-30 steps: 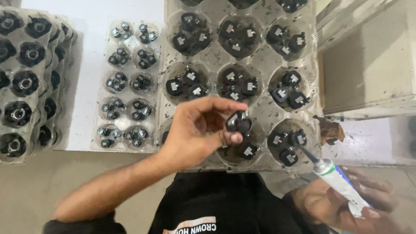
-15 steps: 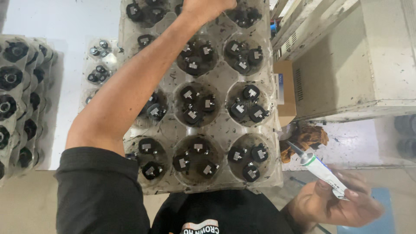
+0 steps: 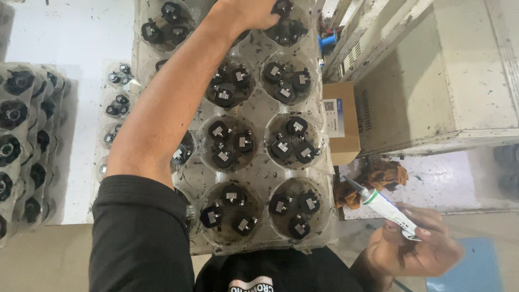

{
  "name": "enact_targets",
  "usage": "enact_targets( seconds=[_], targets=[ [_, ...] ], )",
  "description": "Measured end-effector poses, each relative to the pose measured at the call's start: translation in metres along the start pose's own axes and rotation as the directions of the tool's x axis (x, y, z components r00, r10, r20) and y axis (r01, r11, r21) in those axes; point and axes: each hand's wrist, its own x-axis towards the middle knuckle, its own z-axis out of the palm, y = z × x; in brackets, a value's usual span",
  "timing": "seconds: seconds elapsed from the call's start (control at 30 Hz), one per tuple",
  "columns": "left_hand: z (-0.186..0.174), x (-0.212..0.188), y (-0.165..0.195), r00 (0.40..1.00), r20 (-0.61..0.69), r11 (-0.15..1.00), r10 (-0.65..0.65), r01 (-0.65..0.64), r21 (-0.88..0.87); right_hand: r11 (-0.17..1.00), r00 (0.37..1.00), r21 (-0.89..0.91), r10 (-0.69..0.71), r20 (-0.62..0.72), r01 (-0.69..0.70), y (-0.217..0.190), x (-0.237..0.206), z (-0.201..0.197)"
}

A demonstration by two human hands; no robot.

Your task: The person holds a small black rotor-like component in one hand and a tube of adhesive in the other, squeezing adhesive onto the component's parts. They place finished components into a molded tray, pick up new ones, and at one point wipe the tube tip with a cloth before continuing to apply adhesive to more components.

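So the left hand [image 3: 250,12] is stretched way out to the far end of the clear moulded plastic tray with round cups [image 3: 258,172], fingers curled down over one of the small black plastic parts with silver metal tabs [image 3: 283,7] in a top cup. It looks like it's pinching that part, but the hand runs off the top edge of the frame, so I honestly can't tell if it really has a grip or is just touching it. The forearm crosses diagonally over the left column of cups, with the black sleeve [image 3: 139,232] at the bottom. Each cup you can see holds a little cluster of about three of those black parts. The right hand [image 3: 413,250] is down low at the right, off the tray, wrapped around a white squeeze tube with a green band and a tapered nozzle [image 3: 385,208], nozzle pointing up-left toward the tray's near right corner. Just beside the nozzle tip there's a crumpled brown rag [image 3: 378,176] lying on the white ledge. A small brown cardboard box [image 3: 340,124] sits against the tray's right edge. Over on the left, a stack of clear trays holding bigger black round pieces [image 3: 24,146], and a narrower clear tray of small dark bits [image 3: 116,105] between.
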Motion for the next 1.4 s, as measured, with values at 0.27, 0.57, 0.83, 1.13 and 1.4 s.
enact_targets(
  seconds=[0.27, 0.57, 0.83, 1.13, 1.4],
  targets=[
    [-0.034, -0.017, 0.048, 0.953, -0.144, 0.952, -0.268, 0.238, -0.194, 1.000, 0.999, -0.005, -0.015, -0.038, 0.015, -0.002, 0.003, 0.000],
    [-0.043, -0.004, 0.056, 0.750, 0.427, 0.733, -0.506, 0.634, -0.246, 0.997, 0.997, -0.031, -0.072, -0.029, 0.071, -0.022, -0.010, 0.004],
    [-0.044, -0.031, 0.066, 0.897, 0.058, 0.838, -0.438, 0.431, -0.335, 0.997, 0.996, -0.032, -0.073, -0.056, 0.071, -0.038, -0.026, 0.008],
    [-0.166, -0.249, 0.156, 0.904, 0.292, -0.119, -0.313, 0.268, -0.956, 0.999, 0.995, 0.019, 0.037, -0.090, -0.035, -0.055, -0.041, 0.006],
    [-0.212, -0.382, 0.259, 0.837, 0.201, -0.449, -0.508, -0.058, -0.892, 0.983, 0.995, 0.172, 0.055, 0.083, -0.068, -0.081, -0.048, 0.050]
  ],
)
